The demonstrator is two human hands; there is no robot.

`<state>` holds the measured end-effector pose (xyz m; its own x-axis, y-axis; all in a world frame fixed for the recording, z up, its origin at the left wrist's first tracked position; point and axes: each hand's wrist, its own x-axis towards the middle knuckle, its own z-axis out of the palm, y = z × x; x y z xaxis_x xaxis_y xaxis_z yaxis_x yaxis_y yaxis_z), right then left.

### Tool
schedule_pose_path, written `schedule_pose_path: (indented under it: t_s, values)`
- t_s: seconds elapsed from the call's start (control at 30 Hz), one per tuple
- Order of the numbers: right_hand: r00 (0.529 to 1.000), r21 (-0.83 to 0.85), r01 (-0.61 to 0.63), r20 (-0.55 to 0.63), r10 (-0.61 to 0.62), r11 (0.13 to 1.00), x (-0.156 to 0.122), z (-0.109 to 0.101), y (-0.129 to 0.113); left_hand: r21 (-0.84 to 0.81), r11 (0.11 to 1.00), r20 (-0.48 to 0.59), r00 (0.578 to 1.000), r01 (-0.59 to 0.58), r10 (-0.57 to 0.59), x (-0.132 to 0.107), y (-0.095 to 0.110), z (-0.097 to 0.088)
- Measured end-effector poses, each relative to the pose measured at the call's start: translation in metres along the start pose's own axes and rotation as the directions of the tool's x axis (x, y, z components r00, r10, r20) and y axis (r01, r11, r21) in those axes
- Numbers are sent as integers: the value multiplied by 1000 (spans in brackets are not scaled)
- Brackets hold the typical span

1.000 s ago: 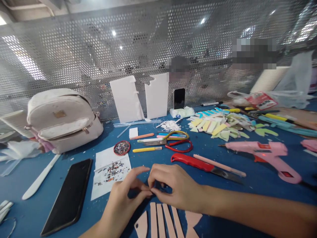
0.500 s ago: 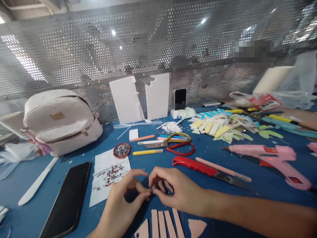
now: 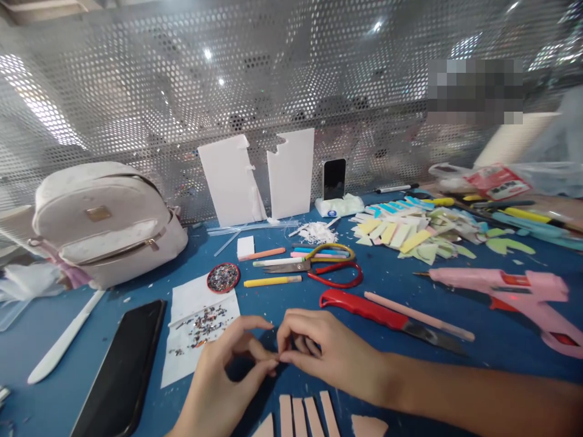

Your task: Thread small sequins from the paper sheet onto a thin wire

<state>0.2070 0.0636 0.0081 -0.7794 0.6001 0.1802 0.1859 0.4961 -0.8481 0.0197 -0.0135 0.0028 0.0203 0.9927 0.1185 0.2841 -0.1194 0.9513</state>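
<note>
My left hand [image 3: 231, 364] and my right hand [image 3: 321, 346] meet fingertip to fingertip above the blue table. Each is closed in a pinch between thumb and forefinger. Whatever sits between the fingertips is too small to make out. Just below my hands lie several pink strips [image 3: 299, 417] and an angular pink piece [image 3: 368, 426]. Left of my left hand is a white paper [image 3: 175, 358] scattered with small dark, shiny bits [image 3: 207, 325]. A round red-rimmed dish [image 3: 223, 277] full of similar bits touches the paper's upper edge.
A red-handled knife [image 3: 364, 308] and scissors [image 3: 334, 267] lie beyond my hands, near several markers [image 3: 272, 281]. At right is a pink glue gun [image 3: 505, 285]; at left, a black phone [image 3: 122, 364] and white backpack [image 3: 109, 224]. Cut scraps [image 3: 410, 233] are heaped behind.
My right hand's fingertips have closed in against my left hand's, and its fingers are curled tighter. The view has shifted slightly; the things on the table stay in place.
</note>
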Motion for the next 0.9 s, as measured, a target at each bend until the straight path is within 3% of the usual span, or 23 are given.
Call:
schedule_pose_path:
  t_s: [0.17, 0.33, 0.53, 0.7, 0.9]
  values:
    - [999, -29, 41, -2, -41, 999, 0, 1, 3, 43, 998, 10, 999, -35, 34, 0, -2, -2]
    - [997, -17, 11, -82, -12, 1000, 2, 2, 4, 102, 992, -18, 997, -68, 70, 0, -5, -4]
    - [997, -28, -13, -75, 11, 1000, 1, 2, 0, 43, 998, -39, 998, -43, 45, 2, -5, -2]
    - [998, 61, -48, -45, 51, 997, 3, 3, 3, 31, 998, -18, 998, -57, 58, 2, -6, -3]
    - [995, 137, -68, -60, 77, 988, 3, -2, 0, -120, 993, -74, 997, 24, -33, 7, -5, -3]
